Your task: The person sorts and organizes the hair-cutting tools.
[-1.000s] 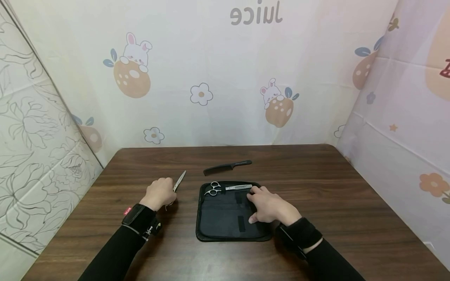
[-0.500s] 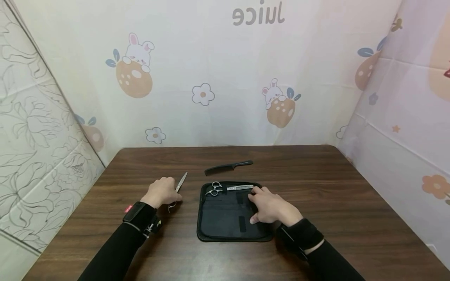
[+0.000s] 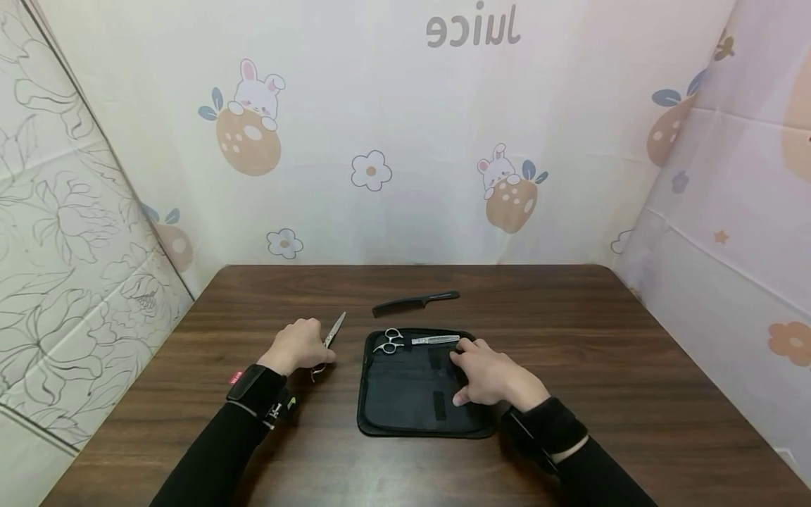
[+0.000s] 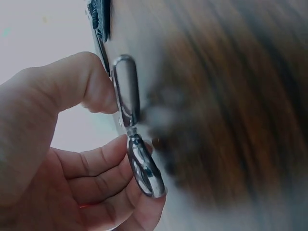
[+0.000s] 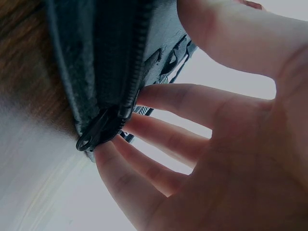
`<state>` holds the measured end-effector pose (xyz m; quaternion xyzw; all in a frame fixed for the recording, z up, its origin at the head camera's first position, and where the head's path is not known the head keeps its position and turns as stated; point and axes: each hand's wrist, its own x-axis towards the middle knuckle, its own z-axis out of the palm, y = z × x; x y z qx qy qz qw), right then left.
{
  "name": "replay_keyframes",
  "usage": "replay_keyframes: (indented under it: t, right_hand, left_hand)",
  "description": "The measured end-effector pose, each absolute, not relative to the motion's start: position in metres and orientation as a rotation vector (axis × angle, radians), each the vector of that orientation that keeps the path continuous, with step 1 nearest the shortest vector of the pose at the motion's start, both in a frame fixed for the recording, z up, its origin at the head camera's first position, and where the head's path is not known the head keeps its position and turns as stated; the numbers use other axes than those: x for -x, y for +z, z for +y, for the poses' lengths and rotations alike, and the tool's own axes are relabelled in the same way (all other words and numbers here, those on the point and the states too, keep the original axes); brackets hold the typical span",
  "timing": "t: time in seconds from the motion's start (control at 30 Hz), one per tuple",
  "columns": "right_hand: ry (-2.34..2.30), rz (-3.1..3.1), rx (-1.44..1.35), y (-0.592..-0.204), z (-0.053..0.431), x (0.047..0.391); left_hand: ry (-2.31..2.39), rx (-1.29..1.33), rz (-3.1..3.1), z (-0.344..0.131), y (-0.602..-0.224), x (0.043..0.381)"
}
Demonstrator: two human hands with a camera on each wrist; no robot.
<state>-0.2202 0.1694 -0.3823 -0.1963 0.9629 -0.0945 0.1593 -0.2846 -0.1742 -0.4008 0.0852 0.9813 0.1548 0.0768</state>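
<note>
My left hand (image 3: 298,346) pinches a pair of silver scissors (image 3: 336,327) left of the case, the blades pointing away and to the right. In the left wrist view the shiny finger loops (image 4: 144,168) lie between thumb and fingers. A black zip case (image 3: 405,405) lies on the table. Thinning scissors (image 3: 436,340) lie along its far side, held by a strap. My right hand (image 3: 497,377) rests on the case's right side. The right wrist view shows its straight fingers touching the zipper edge (image 5: 135,62) near a zip pull (image 5: 89,138).
Behind the case a black handled comb (image 3: 405,305) lies on the brown wooden table (image 3: 570,317). Printed curtains (image 3: 412,91) hang behind and to the right of the table; a flower-patterned panel (image 3: 76,232) stands on the left.
My left hand has moved slightly right, towards the case, with the scissors. The right hand keeps its place on the case. The head view has shifted a little.
</note>
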Motion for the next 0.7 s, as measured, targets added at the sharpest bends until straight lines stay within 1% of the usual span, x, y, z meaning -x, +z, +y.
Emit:
replay_keyframes:
  t: [0.7]
  right_hand:
    - [-0.281, 2.759, 0.561, -0.3824, 0.1684, 0.2211]
  left_hand:
    - [0.439, -0.241, 2.916, -0.1684, -0.3986, 0.2862]
